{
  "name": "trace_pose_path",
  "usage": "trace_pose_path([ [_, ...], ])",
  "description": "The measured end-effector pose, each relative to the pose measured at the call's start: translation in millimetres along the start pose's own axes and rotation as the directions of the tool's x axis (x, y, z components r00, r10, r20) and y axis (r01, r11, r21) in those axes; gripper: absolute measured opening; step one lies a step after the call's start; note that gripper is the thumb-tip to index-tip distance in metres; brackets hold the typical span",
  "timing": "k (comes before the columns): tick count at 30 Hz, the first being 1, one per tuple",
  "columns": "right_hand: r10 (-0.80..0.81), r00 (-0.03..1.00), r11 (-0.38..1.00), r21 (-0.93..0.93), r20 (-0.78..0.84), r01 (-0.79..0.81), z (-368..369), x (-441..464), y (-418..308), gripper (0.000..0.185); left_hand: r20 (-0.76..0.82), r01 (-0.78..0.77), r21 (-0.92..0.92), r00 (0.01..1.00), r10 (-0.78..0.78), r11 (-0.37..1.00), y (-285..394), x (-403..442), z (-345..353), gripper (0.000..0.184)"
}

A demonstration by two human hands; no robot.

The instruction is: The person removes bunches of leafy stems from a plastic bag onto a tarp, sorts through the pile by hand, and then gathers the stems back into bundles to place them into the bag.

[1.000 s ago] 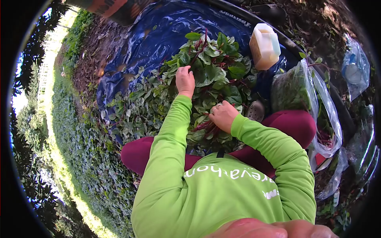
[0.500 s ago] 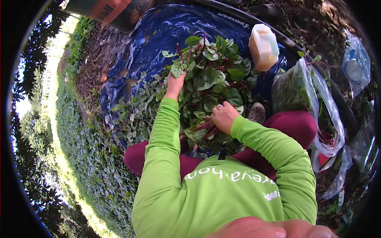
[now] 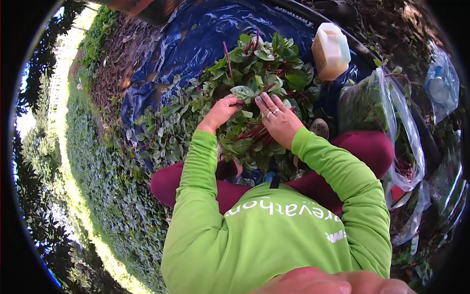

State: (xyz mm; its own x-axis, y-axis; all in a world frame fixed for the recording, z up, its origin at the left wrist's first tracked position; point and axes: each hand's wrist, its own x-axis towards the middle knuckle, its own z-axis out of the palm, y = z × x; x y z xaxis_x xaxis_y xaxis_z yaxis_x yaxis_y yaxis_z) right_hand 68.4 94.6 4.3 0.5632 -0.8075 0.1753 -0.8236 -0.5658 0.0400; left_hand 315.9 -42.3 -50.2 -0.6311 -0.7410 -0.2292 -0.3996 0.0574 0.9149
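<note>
A heap of leafy greens with red stems [image 3: 274,63] lies before me. My left hand [image 3: 221,113] is closed at the near side of the heap, thumb and fingertips pinching a leafy stem with a pale green leaf [image 3: 242,92]. Just right of it, my right hand [image 3: 281,121], wearing rings, has its fingers stretched forward. Beneath its palm, a bunch of red stems [image 3: 255,133] runs toward my lap, leaves hanging toward me. The right thumb is hidden under the hand.
A blue plastic sheet [image 3: 215,34] lies under the heap. A plastic jug with brown liquid [image 3: 331,51] stands at the back right. A clear bag of greens [image 3: 364,105] sits by my right knee. Loose leaves [image 3: 171,127] cover the left side.
My left hand has come back from the far side of the heap toward my right hand. My right hand has moved slightly forward, its fingers now straighter over the stems.
</note>
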Motion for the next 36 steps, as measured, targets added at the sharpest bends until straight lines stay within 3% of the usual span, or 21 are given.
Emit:
trace_pose_path([
  [3, 0.013, 1.000, 1.000, 0.009, 0.000, -0.013, 4, -1, 3, 0.038, 0.214, 0.250, -0.209, 0.955, -0.205, 0.946, 15, -14, 7, 0.030],
  [6, 0.026, 0.999, 0.999, 0.024, -0.026, -0.025, 14, -2, 0, 0.036, 0.219, 0.043, -0.080, 0.975, -0.025, 0.996, 10, -20, 16, 0.026],
  [7, 0.035, 0.999, 0.999, 0.027, -0.037, -0.034, 14, -2, -1, 0.034, 0.215, 0.238, -0.262, 0.959, -0.184, 0.935, 30, -25, 24, 0.024],
  [8, 0.034, 0.999, 0.999, 0.028, -0.033, -0.034, 14, -3, -2, 0.034, 0.217, 0.241, -0.265, 0.958, -0.186, 0.934, 29, -24, 30, 0.024],
  [10, 0.006, 0.998, 0.998, -0.058, 0.067, -0.002, 8, -2, -6, 0.036, 0.098, 0.114, -0.328, 0.991, -0.086, 0.938, 37, -22, 41, 0.018],
  [11, 0.002, 0.998, 0.998, -0.056, 0.068, 0.001, 9, -3, -7, 0.036, 0.083, 0.361, -0.444, 0.928, -0.363, 0.820, 49, -26, 53, 0.013],
  [12, -0.020, 0.999, 0.997, -0.078, 0.042, 0.023, 11, -5, -7, 0.035, 0.081, 0.361, -0.447, 0.927, -0.365, 0.818, 46, -27, 65, 0.013],
  [15, -0.069, 0.994, 0.994, -0.077, 0.084, 0.075, 17, -6, -12, 0.032, -0.125, 0.160, -0.565, 0.953, -0.276, 0.809, 40, -31, 90, 0.013],
  [16, -0.087, 0.985, 0.994, -0.052, 0.150, 0.096, 17, -7, -14, 0.030, -0.215, 0.054, -0.536, 0.956, -0.198, 0.843, 23, -29, 100, 0.012],
  [18, -0.103, 0.988, 0.993, -0.037, 0.118, 0.108, 18, -6, -15, 0.026, -0.442, 0.014, 0.028, 0.897, 0.000, 1.000, 5, -34, 114, 0.014],
  [21, -0.144, 0.988, 0.990, 0.008, 0.063, 0.144, 13, -8, -18, 0.024, -0.739, 0.075, 0.213, 0.665, 0.110, 0.974, -12, -40, 97, 0.019],
  [22, -0.173, 0.984, 0.985, 0.027, 0.037, 0.172, 10, -9, -20, 0.024, -0.780, 0.115, -0.228, 0.573, -0.252, 0.967, -55, -36, 74, 0.018],
  [23, -0.184, 0.982, 0.983, 0.018, -0.030, 0.185, 11, -12, -24, 0.024, -0.805, -0.052, -0.441, 0.464, -0.369, 0.896, -67, -41, 54, 0.023],
  [24, -0.188, 0.982, 0.982, 0.019, -0.029, 0.189, 14, -13, -24, 0.024, -0.727, 0.055, -0.599, 0.380, -0.572, 0.798, -57, -52, 30, 0.045],
  [27, -0.249, 0.963, 0.969, -0.029, -0.101, 0.247, 17, -13, -28, 0.025, -0.726, 0.082, -0.610, 0.341, -0.597, 0.788, -11, -56, 21, 0.072],
  [28, -0.253, 0.963, 0.966, 0.026, -0.096, 0.257, 15, -13, -27, 0.026, -0.594, 0.107, -0.516, 0.670, -0.445, 0.850, 4, -56, 27, 0.064],
  [29, -0.260, 0.962, 0.960, 0.080, -0.087, 0.267, 15, -13, -27, 0.028, -0.351, 0.088, -0.422, 0.902, -0.252, 0.902, 16, -54, 35, 0.058],
  [30, -0.266, 0.960, 0.958, 0.089, -0.085, 0.273, 16, -12, -27, 0.028, -0.038, 0.030, -0.344, 0.998, -0.046, 0.938, 23, -53, 45, 0.056],
  [32, -0.281, 0.944, 0.952, 0.070, -0.172, 0.296, 19, -11, -27, 0.025, 0.159, 0.118, -0.376, 0.985, -0.061, 0.919, 27, -43, 61, 0.052],
  [34, -0.291, 0.944, 0.949, 0.082, -0.158, 0.306, 17, -11, -28, 0.024, 0.164, 0.136, -0.458, 0.984, -0.066, 0.879, 1, -27, 68, 0.044],
  [36, -0.291, 0.947, 0.949, 0.081, -0.138, 0.304, 16, -13, -28, 0.023, 0.260, 0.053, -0.274, 0.965, 0.021, 0.960, -2, -15, 65, 0.033],
])
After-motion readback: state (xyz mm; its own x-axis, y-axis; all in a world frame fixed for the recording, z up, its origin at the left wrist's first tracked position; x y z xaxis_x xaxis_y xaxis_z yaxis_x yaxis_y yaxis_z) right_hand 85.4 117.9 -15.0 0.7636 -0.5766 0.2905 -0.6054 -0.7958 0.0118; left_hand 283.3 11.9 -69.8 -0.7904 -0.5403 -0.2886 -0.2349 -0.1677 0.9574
